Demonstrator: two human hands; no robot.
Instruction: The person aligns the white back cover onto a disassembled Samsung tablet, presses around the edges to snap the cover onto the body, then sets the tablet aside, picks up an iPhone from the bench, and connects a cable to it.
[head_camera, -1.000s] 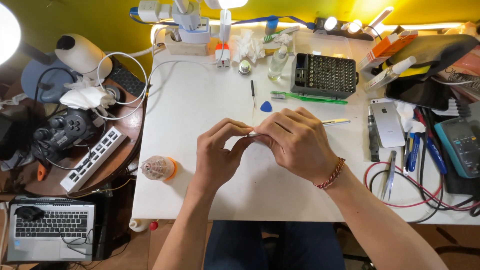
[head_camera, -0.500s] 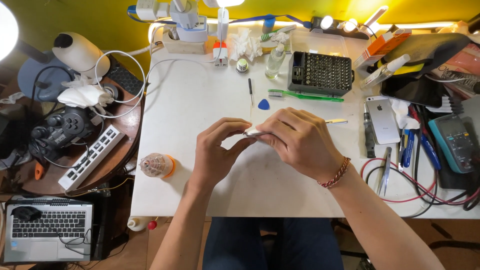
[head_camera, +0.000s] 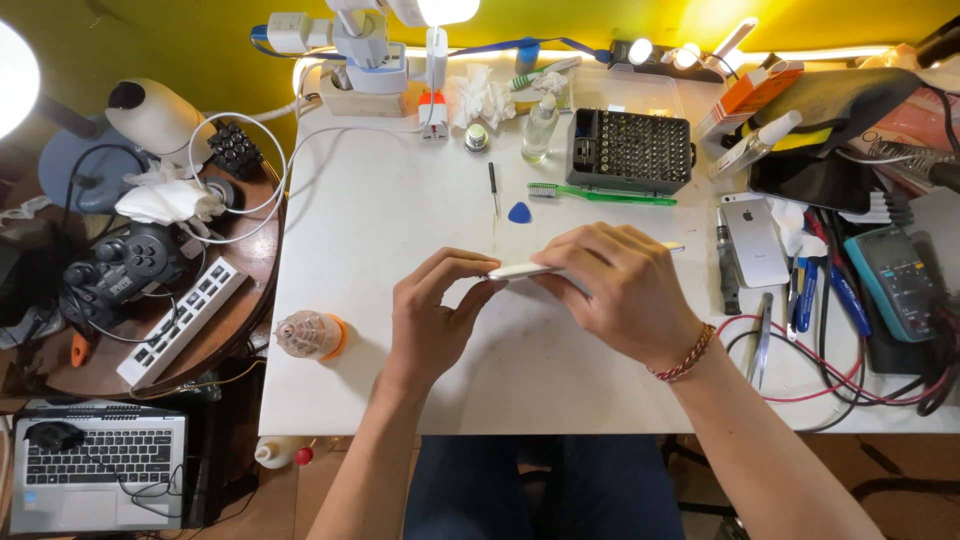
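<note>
Both my hands meet over the middle of the white table (head_camera: 360, 220). My left hand (head_camera: 432, 315) pinches the left end of a thin, flat white piece (head_camera: 520, 270). My right hand (head_camera: 620, 290) covers and grips its right part, so most of the piece is hidden. A pale stick tip (head_camera: 674, 246) shows just past my right hand. A braided red bracelet sits on my right wrist.
A blue pick (head_camera: 519, 212), small screwdriver (head_camera: 494, 187), green toothbrush (head_camera: 600, 194) and black bit case (head_camera: 630, 150) lie beyond my hands. A white phone (head_camera: 755, 240), tweezers, pens and a multimeter (head_camera: 893, 280) crowd the right. A clear dome (head_camera: 310, 335) stands at the left edge.
My hands stay together on the white piece, with only slight finger shifts. The view has drifted a little.
</note>
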